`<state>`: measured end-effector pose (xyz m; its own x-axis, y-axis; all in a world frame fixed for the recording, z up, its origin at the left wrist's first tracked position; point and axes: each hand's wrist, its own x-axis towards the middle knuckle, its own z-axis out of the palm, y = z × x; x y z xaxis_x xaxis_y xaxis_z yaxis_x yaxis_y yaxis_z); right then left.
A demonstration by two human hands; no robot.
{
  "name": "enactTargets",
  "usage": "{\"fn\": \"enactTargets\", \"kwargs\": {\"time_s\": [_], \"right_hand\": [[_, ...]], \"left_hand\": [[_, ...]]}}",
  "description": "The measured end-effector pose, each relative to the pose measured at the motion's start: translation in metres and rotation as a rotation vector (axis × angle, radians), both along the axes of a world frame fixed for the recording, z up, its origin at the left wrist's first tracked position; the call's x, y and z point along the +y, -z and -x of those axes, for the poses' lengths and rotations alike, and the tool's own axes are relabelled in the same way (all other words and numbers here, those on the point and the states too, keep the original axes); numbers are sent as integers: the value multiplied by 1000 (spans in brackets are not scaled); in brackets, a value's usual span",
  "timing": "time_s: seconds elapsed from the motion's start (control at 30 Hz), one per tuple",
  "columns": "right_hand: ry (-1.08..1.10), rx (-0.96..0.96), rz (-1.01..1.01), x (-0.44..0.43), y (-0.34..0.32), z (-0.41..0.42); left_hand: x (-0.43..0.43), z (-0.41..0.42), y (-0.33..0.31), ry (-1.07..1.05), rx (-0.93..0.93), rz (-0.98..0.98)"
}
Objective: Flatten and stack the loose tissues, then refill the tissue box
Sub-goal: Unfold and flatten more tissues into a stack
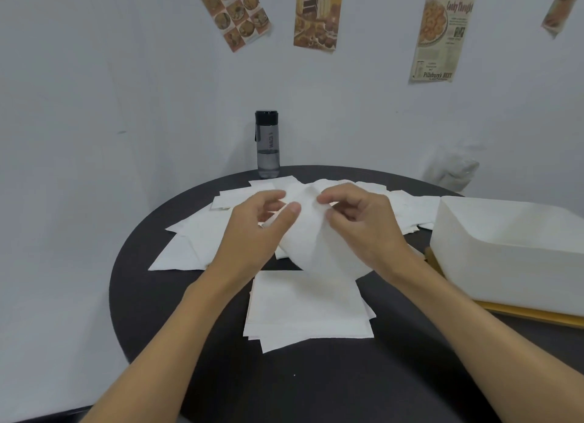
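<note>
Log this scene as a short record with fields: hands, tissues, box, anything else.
left hand: pinches the lifted tissue
right hand: pinches the same tissue
lifted tissue: held above the table, curved, not flat
stack: flattened tissues, nearest the person
loose tissues: spread behind the hands
box: white, open, at right on a yellow board
bottle: upright at the table's far edge

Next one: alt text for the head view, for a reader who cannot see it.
The left hand and right hand pinch one tissue between them above a round dark table. A flat stack lies nearest the person, loose tissues lie scattered beyond, and an open white box stands at the right. A bottle stands at the far edge.
</note>
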<state>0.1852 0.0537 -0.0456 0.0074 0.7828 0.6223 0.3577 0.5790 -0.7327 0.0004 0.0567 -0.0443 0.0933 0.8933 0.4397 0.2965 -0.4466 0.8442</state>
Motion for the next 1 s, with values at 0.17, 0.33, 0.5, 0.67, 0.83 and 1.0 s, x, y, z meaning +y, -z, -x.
{"fn": "enactTargets", "kwargs": {"time_s": [0.17, 0.33, 0.5, 0.67, 0.83, 1.0], "right_hand": [[-93, -15, 87, -4, 0, 1], [-176, -145, 310, -7, -1, -20], [-255, -144, 524, -10, -4, -29], [-330, -317, 648, -12, 0, -33], [-327, -440, 608, -7, 3, -39], [-286, -730, 621, -1, 12, -43]], "left_hand": [[-4, -4, 0, 5, -93, 25], [-10, 10, 2, -110, -299, 95], [-19, 30, 16, -43, -176, 208], [-24, 37, 33, -14, -5, 173], [-29, 42, 45, 4, 125, 113], [-27, 45, 53, 3, 304, 86]]}}
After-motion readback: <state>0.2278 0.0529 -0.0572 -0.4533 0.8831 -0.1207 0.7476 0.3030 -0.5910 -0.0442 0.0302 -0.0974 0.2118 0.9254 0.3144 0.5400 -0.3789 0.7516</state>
